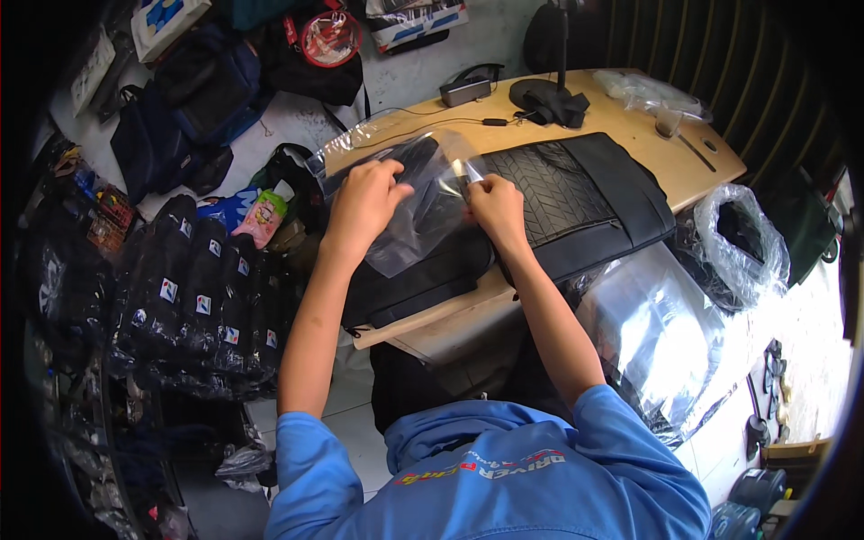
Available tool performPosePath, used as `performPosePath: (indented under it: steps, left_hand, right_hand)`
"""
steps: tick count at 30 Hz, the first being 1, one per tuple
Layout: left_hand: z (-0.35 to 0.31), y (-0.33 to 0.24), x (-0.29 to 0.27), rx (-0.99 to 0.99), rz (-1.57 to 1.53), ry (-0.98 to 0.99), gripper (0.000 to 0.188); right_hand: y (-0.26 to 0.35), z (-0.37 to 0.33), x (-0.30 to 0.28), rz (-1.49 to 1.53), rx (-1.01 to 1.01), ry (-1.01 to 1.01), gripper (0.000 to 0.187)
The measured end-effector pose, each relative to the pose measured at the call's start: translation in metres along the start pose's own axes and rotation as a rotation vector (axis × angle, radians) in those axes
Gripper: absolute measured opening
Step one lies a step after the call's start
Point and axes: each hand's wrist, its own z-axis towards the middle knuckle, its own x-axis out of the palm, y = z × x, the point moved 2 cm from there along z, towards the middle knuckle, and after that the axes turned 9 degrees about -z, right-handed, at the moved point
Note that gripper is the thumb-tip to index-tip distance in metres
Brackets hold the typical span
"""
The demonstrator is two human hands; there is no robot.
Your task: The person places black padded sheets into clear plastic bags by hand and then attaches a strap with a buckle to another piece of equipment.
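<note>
A clear plastic bag [396, 243] is spread over a black bag [423, 274] near the table's left end. My left hand [364, 202] lies on the plastic, its fingers bent and the thumb and forefinger apart. My right hand [497, 209] is closed in a pinch at the plastic's right side, where a shiny whitish edge sticks up from the fingers. Dark shapes show through the film, too unclear to name. Just right of my right hand lies a black backpack [562, 193] with a ribbed, angled pattern on its front panel.
The wooden table [711, 171] carries a power adapter [465, 88] with a cable, a black stand [551, 101] and a clear cup [668, 121]. Plastic-wrapped black bags [193, 292] are stacked at left. Large plastic sheets [652, 328] lie at right. Several backpacks [211, 81] hang on the wall.
</note>
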Motion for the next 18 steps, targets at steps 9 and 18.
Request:
performPosePath:
  steps: [9, 18]
  left_hand:
    - [-0.022, -0.013, 0.031, -0.097, 0.013, -0.092, 0.011]
    - [-0.019, -0.041, 0.045, 0.037, -0.051, -0.131, 0.009]
  right_hand:
    - [0.02, -0.025, -0.006, -0.302, -0.375, -0.432, 0.012]
    - [-0.01, 0.012, 0.015, -0.855, -0.4, 0.453, 0.032]
